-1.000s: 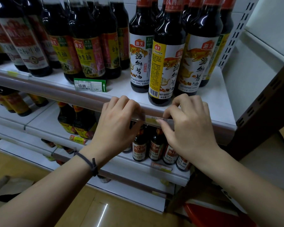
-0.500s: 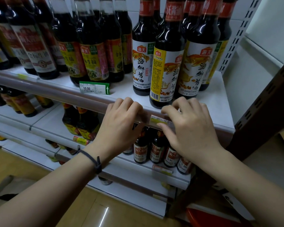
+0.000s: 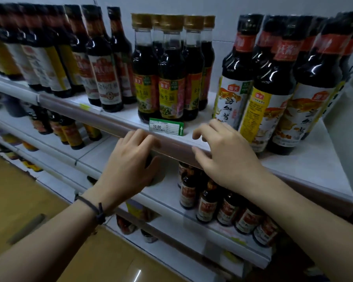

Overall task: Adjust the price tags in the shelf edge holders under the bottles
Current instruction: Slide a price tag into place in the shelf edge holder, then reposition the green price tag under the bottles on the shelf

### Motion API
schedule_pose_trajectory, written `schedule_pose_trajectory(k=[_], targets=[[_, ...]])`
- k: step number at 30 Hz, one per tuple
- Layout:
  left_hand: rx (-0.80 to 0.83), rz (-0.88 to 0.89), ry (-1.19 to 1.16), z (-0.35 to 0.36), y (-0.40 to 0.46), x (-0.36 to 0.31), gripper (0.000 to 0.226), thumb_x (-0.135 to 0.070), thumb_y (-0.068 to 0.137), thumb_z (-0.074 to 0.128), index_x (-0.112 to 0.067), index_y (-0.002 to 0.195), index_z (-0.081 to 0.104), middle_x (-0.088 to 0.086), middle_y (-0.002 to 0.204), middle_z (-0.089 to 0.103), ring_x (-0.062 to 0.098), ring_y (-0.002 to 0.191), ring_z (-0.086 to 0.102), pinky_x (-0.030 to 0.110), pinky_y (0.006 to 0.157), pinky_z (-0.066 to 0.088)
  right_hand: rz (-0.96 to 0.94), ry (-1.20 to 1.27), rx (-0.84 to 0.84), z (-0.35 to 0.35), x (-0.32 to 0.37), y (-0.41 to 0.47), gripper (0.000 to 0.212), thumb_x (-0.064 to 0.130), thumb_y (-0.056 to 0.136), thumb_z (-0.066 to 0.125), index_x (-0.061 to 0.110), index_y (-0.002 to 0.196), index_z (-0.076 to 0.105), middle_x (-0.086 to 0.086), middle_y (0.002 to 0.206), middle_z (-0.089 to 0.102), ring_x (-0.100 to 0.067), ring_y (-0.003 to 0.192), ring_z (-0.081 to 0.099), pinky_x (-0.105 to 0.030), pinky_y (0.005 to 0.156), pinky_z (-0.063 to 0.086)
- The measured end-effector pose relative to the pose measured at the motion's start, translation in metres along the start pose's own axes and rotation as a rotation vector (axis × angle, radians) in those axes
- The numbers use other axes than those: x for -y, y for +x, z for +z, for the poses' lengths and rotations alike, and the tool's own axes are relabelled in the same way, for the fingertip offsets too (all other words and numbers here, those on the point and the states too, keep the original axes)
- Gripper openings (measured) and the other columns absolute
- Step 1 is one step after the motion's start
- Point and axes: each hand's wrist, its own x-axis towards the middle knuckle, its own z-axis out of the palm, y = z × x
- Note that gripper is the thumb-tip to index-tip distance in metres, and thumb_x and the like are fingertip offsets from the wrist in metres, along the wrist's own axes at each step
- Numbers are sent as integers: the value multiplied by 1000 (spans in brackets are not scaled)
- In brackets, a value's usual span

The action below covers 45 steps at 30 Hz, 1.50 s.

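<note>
A green and white price tag [image 3: 166,128] reading 10.00 lies loose on top of the shelf, in front of gold-capped soy sauce bottles [image 3: 169,78]. The clear shelf edge holder [image 3: 110,124] runs along the shelf front. My left hand [image 3: 128,165] rests its fingers on the holder just left of the tag, holding nothing. My right hand [image 3: 224,153] hovers over the shelf edge to the tag's right, fingers spread, thumb against the holder. Tall dark bottles with yellow and white labels [image 3: 267,94] stand right of it.
More dark bottles [image 3: 102,64] fill the shelf's left part, with a small yellow tag [image 3: 85,107] near the edge. Small bottles [image 3: 208,200] stand on the lower shelf under my hands. Further shelves lie below, and a wooden floor [image 3: 39,231] at the lower left.
The view has swung left and up. Both hands have slid left along the holder, off the yellow tag in it. My right hand has opened and lifted toward the green tag.
</note>
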Motion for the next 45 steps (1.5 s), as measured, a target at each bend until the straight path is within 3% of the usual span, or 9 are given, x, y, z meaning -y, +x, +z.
schedule_pose_trajectory(k=[4,9,14,16,21,25,30,36,45], targets=[[44,12,-64,-6,4,48,15,-25,89,60,-16,101,61,1,99,63,23,90,59,44,75,51,68,17,45,20,12,33,17,31,93,60,22,107,58,2,98,53,-23,94,53,-40,80,48],[62,-34,-282,0,18,103,18,-33,93,54,-19,98,63,-3,87,68,17,80,65,42,69,55,235,50,62,47,27,66,16,31,98,54,21,110,57,1,104,51,-25,104,53,-45,86,48],[16,50,-278,18,31,135,17,-33,88,64,-20,99,60,-5,95,55,13,89,53,24,72,44,379,-37,15,66,38,76,20,33,97,57,19,112,54,-2,111,51,-23,107,49,-39,91,44],[-23,91,-256,25,34,139,22,-34,85,70,-21,100,59,-5,99,52,13,95,47,22,77,38,399,-83,-15,66,41,76,25,35,95,61,18,112,55,-2,112,52,-23,107,49,-39,92,44],[-108,172,-170,33,40,138,33,-34,80,76,-16,102,60,5,105,55,27,97,49,39,79,45,412,-87,-8,63,42,78,28,41,93,63,21,110,53,1,108,57,-24,104,52,-41,89,46],[-115,145,-193,34,41,136,36,-37,78,77,-15,101,60,6,101,55,29,95,48,39,79,42,427,-39,-10,62,44,78,31,42,90,69,22,106,52,8,88,59,-20,88,57,-40,76,48],[-101,145,-194,35,39,138,35,-35,78,77,-14,101,61,6,102,55,29,95,48,39,80,43,518,-16,38,56,43,88,17,44,83,77,27,84,73,13,75,67,-10,74,63,-40,70,56],[-109,138,-218,36,39,138,33,-35,78,78,-15,98,61,5,101,54,28,95,47,38,81,42,505,-39,211,50,41,95,12,42,87,73,30,83,75,10,80,69,-15,78,65,-43,73,58],[-122,88,-226,38,43,133,43,-49,73,78,-18,95,58,1,96,52,26,92,45,38,77,41,508,11,230,53,41,93,14,32,94,65,24,83,65,7,79,66,-18,82,62,-43,72,53]])
